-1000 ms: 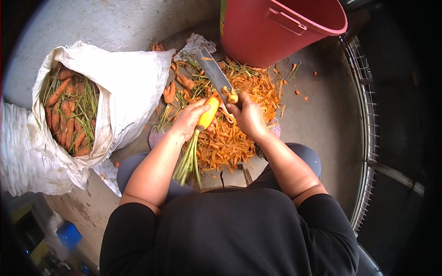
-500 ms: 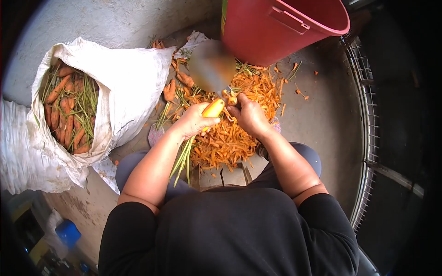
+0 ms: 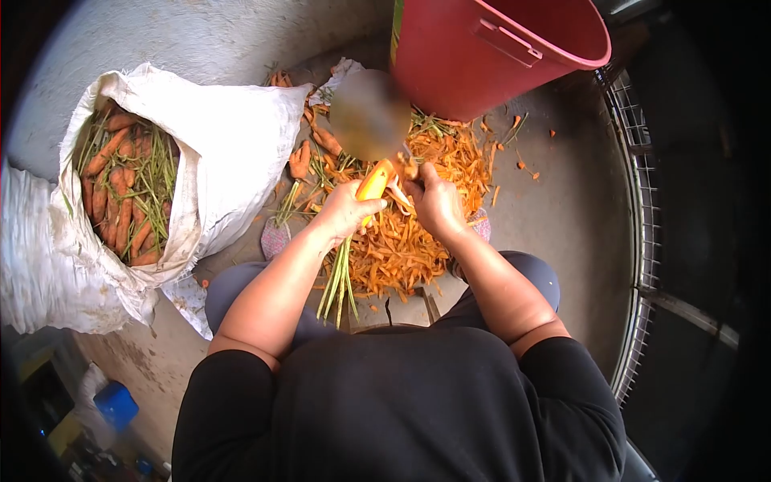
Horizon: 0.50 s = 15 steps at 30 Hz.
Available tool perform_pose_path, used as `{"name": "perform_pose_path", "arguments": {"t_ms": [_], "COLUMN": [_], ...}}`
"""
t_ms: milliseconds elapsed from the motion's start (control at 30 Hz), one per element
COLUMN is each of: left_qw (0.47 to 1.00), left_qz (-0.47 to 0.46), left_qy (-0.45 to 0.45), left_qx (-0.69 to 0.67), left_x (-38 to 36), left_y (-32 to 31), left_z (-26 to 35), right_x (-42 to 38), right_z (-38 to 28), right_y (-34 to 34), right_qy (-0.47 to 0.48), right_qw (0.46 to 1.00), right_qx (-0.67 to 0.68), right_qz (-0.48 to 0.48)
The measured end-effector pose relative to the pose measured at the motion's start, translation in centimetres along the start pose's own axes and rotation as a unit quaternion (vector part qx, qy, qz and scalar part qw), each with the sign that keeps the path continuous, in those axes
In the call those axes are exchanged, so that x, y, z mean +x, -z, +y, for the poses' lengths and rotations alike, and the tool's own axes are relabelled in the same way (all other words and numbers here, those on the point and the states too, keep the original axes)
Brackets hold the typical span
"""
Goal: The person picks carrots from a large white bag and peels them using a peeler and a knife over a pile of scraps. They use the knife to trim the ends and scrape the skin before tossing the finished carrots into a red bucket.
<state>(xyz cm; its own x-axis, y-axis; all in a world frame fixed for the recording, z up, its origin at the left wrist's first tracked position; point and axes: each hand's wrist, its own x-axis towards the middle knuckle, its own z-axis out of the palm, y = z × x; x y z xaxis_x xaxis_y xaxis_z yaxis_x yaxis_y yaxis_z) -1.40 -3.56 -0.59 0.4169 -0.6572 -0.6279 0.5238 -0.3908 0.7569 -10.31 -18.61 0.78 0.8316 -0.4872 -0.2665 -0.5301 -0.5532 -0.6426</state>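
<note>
My left hand (image 3: 343, 210) is closed around an orange carrot (image 3: 374, 183), pale and peeled on its visible side, tilted with its upper end away from me. Its long green stems (image 3: 340, 277) hang below the hand. My right hand (image 3: 438, 205) is closed on a small peeler (image 3: 410, 169) with a light brown handle, just right of the carrot's upper end; its blade is blurred. A thin strip of peel hangs between the hands. Beneath them spreads a heap of carrot peelings (image 3: 393, 257) on the floor.
At left a white woven sack (image 3: 241, 136) lies with its mouth open, full of unpeeled carrots (image 3: 120, 201) and stems. A red bucket (image 3: 474, 64) stands beyond the peelings. Loose carrots (image 3: 299, 160) lie left of the heap. A metal grille (image 3: 642, 201) runs along the right.
My left hand has turned the carrot a little more upright, and its stems have swung right. The peeler has moved slightly right, away from the carrot's upper end.
</note>
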Motion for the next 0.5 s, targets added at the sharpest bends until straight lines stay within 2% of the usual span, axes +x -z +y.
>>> {"name": "perform_pose_path", "arguments": {"t_ms": [67, 200, 400, 500], "left_qw": [1.000, 0.999, 0.999, 0.999], "left_qz": [0.015, 0.021, 0.029, 0.035], "left_qy": [-0.003, -0.009, 0.022, 0.028], "left_qx": [0.007, 0.040, 0.019, 0.028], "left_x": [0.1, 0.4, 0.2, 0.7], "left_y": [0.1, 0.3, -0.7, -0.9], "left_z": [0.0, -0.7, -0.7, -1.6], "right_x": [-0.5, -0.9, -1.1, -1.1], "right_z": [-0.1, -0.5, 0.8, 1.4], "right_y": [0.1, -0.2, -2.2, -3.5], "right_qy": [0.040, 0.055, 0.073, 0.050], "right_qw": [0.999, 0.996, 0.985, 0.980], "right_qx": [-0.026, -0.059, -0.154, -0.188], "right_qz": [-0.012, -0.024, -0.039, -0.043]}}
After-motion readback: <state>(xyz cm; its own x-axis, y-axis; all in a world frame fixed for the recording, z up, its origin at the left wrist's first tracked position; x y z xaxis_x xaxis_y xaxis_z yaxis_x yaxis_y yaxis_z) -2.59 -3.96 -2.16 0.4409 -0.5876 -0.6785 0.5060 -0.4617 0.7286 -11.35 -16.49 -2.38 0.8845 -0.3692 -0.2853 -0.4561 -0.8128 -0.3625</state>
